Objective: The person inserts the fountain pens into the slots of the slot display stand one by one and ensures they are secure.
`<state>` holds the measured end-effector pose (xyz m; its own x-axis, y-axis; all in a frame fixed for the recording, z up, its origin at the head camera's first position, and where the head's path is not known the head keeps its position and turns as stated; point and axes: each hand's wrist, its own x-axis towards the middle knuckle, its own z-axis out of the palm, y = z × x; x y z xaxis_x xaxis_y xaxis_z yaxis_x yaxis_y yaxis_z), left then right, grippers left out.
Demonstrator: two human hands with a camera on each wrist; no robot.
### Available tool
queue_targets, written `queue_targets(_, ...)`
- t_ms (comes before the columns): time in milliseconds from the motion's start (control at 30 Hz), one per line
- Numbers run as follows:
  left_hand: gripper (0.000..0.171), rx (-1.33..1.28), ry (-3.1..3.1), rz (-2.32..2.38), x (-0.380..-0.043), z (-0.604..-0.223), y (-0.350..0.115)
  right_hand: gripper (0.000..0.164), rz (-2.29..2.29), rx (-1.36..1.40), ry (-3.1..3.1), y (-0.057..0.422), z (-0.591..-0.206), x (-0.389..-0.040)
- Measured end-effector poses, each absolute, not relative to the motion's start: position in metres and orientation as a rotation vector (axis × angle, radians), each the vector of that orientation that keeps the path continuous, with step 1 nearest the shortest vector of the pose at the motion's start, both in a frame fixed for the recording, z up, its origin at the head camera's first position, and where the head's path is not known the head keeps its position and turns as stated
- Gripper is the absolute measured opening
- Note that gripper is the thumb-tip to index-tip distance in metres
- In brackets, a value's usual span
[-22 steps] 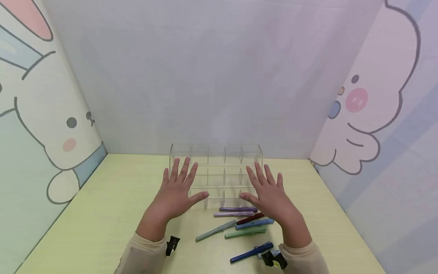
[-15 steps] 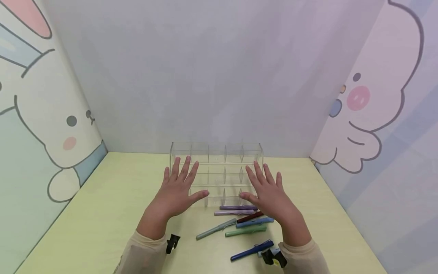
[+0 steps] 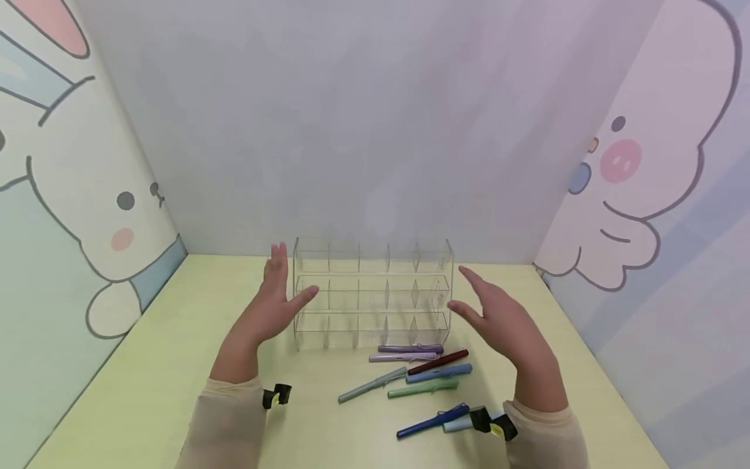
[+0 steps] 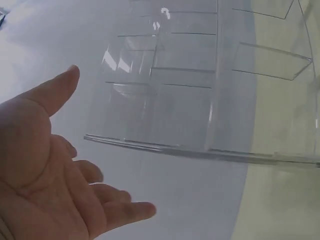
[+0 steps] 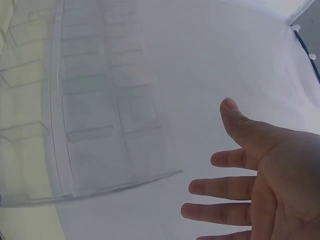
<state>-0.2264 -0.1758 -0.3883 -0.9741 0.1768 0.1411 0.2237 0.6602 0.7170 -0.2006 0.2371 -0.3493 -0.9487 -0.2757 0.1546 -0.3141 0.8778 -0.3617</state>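
Left hand [image 3: 271, 309] and right hand [image 3: 502, 319] moved apart, now flanking the clear rack [image 3: 372, 299]

Since the earlier frames, in which they hung palm down with fingers spread over the rack's two ends, both hands have swung outward and turned on edge, palms facing each other. Both are released and hold nothing: the left hand's fingers are loosely extended with the thumb pointing inward, and the right hand's fingers are straight, thumb also inward. In each wrist view a gap shows between the hand and the near end of the rack.

Between the hands stands the rack, transparent, with three tiers divided into compartments.

Nearer the person than the hands, and mostly toward the right one, pens lie on the desk [image 3: 170, 345]. Closest to the rack's foot is a purple pen [image 3: 410, 349], with a lilac pen [image 3: 404, 357] just beside it. Next come a dark red pen [image 3: 438, 361], a blue pen [image 3: 439, 373] and a green pen [image 3: 423, 389]; a grey-green pen [image 3: 372, 385] slants off toward the left hand's side. A dark blue pen [image 3: 433, 422] and a light blue pen [image 3: 459, 424] lie nearest the right sleeve [image 3: 545, 433], the latter partly hidden by a black wrist mount [image 3: 493, 423].

Beyond both hands rises a pale back wall [image 3: 375, 130]; cartoon animals decorate the side walls.
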Motion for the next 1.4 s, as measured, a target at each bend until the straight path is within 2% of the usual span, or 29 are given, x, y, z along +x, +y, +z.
queue_targets(300, 0.093, -0.337, -2.838, -1.731, -0.240, -0.404, -0.189, 0.077, 0.658, 0.296, -3.100, 0.271, -0.356, -0.215)
queue_targets(567, 0.073, -0.353, -2.822, -1.793, -0.241, -0.408, -0.188, 0.047, 0.743, 0.351, -3.356, 0.276, -0.395, -0.242)
queue_targets(700, 0.071, -0.355, -2.828, -1.769, -0.242, -0.408, -0.188, 0.031, 0.731, 0.389, -3.437, 0.269, -0.411, -0.248)
queue_targets(900, 0.070, -0.346, -2.842, -1.785, -0.240, -0.408, -0.187, 0.017, 0.714, 0.388, -3.519, 0.259, -0.429, -0.249)
queue_targets(1067, 0.069, -0.339, -2.855, -1.764, -0.238, -0.408, -0.186, 0.013, 0.640, 0.405, -3.525, 0.254, -0.437, -0.251)
queue_targets(1400, 0.068, -0.338, -2.833, -1.789, -0.239, -0.408, -0.185, 0.016, 0.602, 0.481, -3.522, 0.251, -0.441, -0.250)
